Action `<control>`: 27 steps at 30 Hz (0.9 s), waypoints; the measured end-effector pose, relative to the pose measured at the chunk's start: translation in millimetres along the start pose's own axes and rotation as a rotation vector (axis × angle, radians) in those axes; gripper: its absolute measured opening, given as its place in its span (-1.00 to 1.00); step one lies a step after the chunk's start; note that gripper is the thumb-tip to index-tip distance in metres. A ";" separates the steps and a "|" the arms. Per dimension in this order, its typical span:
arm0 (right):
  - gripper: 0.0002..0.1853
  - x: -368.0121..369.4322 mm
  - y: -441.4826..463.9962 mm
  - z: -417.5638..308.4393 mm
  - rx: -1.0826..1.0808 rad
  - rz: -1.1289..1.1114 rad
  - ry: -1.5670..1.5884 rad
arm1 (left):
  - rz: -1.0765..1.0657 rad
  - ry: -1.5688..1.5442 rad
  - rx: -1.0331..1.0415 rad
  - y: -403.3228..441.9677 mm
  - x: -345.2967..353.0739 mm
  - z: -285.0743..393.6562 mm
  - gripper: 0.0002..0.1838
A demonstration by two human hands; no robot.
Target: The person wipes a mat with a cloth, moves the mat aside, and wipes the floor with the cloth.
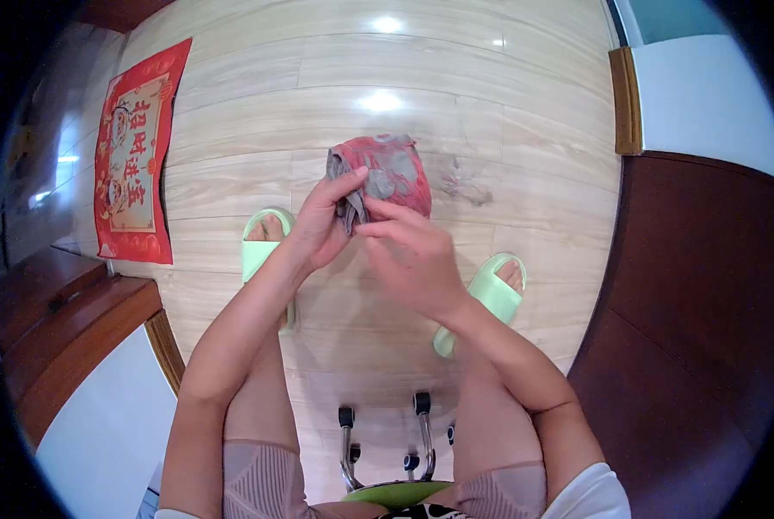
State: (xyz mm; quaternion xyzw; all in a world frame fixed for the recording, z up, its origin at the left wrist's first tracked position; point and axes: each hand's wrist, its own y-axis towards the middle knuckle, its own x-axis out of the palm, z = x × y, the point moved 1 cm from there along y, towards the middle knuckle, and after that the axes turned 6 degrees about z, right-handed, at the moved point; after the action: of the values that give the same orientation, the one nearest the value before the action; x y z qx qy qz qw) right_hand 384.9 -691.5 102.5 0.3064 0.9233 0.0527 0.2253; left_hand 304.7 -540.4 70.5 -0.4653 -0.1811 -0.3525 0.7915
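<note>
A red and grey patterned cloth (391, 177), folded into a bundle, is held up in front of me above the floor. My left hand (324, 221) is closed on its left side, thumb on top over a grey edge. At the cloth's lower edge is my right hand (417, 264), slightly blurred, with its fingertips pinching the grey layers near the left thumb. What kind of cloth it is, I cannot make out. A dark smudge (466, 183) marks the floor just right of the cloth.
Light wood-look floor (317, 104) lies below. A red doormat (134, 156) with Chinese characters is at the left. My feet are in green slippers (491, 298). Beneath me is a green stool (395, 493) on casters. Dark brown panels (681, 285) stand right, brown wooden steps (75, 320) left.
</note>
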 end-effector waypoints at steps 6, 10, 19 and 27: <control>-0.71 -36.0 26.3 8.1 0.337 0.350 -0.094 | -0.020 -0.293 -0.107 4.8 -2.1 14.3 -0.54; -0.77 -29.8 41.8 27.2 0.757 0.355 0.510 | -0.131 -0.324 -0.191 7.2 -1.8 21.7 -0.53; -0.86 -27.3 39.8 37.9 0.698 0.260 0.514 | 0.318 0.649 0.085 15.3 -1.7 -8.0 -0.40; -0.74 -2.2 18.9 43.4 0.933 0.147 0.678 | 0.067 0.173 -0.007 4.2 18.5 -17.4 -0.32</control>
State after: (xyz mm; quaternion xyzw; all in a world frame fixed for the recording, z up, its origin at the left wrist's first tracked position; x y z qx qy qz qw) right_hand 416.2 -679.3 69.1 0.4026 0.8457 -0.2492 -0.2462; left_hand 319.7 -561.4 70.6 -0.4415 -0.0950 -0.3652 0.8141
